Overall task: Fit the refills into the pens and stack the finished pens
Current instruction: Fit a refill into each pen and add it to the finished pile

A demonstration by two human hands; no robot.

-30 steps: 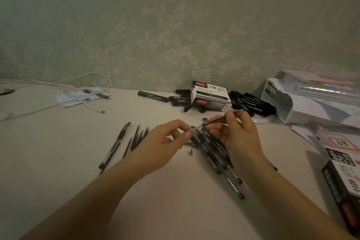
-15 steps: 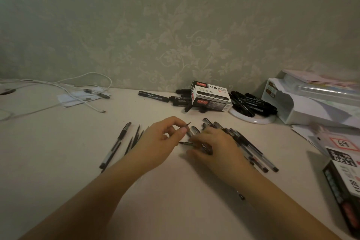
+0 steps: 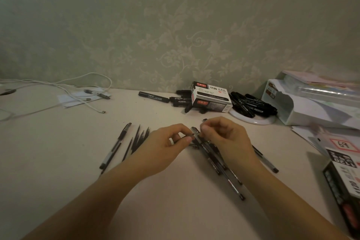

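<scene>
My left hand [image 3: 167, 145] and my right hand [image 3: 224, 138] meet at the table's middle. The right hand's fingers pinch the open end of a clear pen barrel [image 3: 195, 132] lifted a little off the table. The left hand's thumb and forefinger pinch a thin dark refill [image 3: 190, 138] at that end; how far it is inside I cannot tell. Under and right of the right hand lies a pile of clear pens [image 3: 229, 177]. Several loose dark refills [image 3: 139, 138] fan out left of the left hand, beside two pens [image 3: 115, 146].
At the back stand a white-and-black marker box [image 3: 211, 96], loose black markers [image 3: 153, 97] and a white dish of markers [image 3: 253, 104]. A white organiser [image 3: 303, 107] and another box [image 3: 344, 177] fill the right side. White cables [image 3: 58, 87] lie back left.
My right hand set a pen down on the pile, then came up with another barrel. My left hand kept its pinch and now meets the right hand at the barrel's end.
</scene>
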